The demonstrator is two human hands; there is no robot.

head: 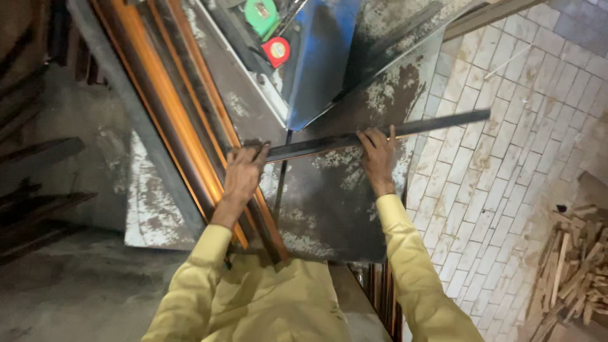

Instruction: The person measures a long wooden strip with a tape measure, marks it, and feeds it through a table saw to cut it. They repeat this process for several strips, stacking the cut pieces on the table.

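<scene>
Yellow sleeves fill the bottom of my view, running up to both hands. My left hand [244,172] is clamped over the near end of a long flat dark metal bar [380,134]; my right hand [378,158] grips it mid-length, fingers curled over the top edge. It lies across a worn grey sheet [329,209] — mottled with pale, flaky patches — and its far end juts out over pale brick paving [494,164]. Orange-brown metal rails [171,107] slant alongside. Beyond, a red round tape measure [277,50] and a green one [261,14] sit, partly cut off. Splintered wood scraps [573,266] pile at right — blurry.
</scene>
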